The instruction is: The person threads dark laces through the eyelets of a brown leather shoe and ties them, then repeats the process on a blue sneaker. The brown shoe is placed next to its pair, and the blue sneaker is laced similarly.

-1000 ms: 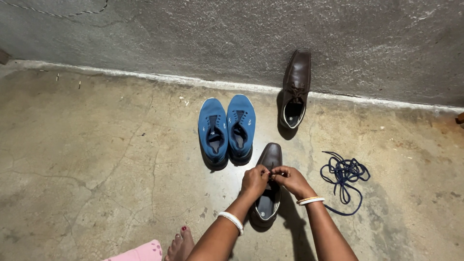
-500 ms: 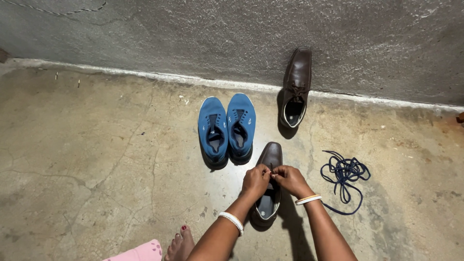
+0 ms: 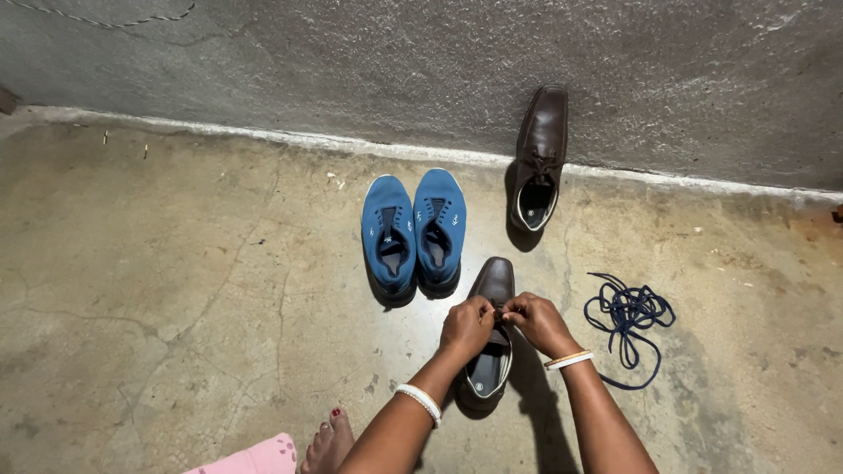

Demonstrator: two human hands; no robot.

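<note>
A brown leather shoe point(image 3: 492, 285) lies on the concrete floor in front of me, toe pointing away. My left hand point(image 3: 466, 326) and my right hand point(image 3: 538, 319) meet over its lacing area, fingers pinched on the shoe's dark lace; the lace itself is mostly hidden by my fingers. A white bangle sits on my left wrist and a white and gold one on my right. The matching brown shoe point(image 3: 537, 158) stands propped toe-up against the wall.
A pair of blue sneakers without laces point(image 3: 413, 233) sits left of the brown shoe. A tangle of dark blue laces point(image 3: 628, 316) lies to the right. My bare foot point(image 3: 327, 443) and pink fabric show at the bottom. A rough grey wall point(image 3: 351, 61) runs behind.
My hands have drawn slightly apart over the shoe, the right one shifting a little to the right. The shoes and blue laces have not moved.
</note>
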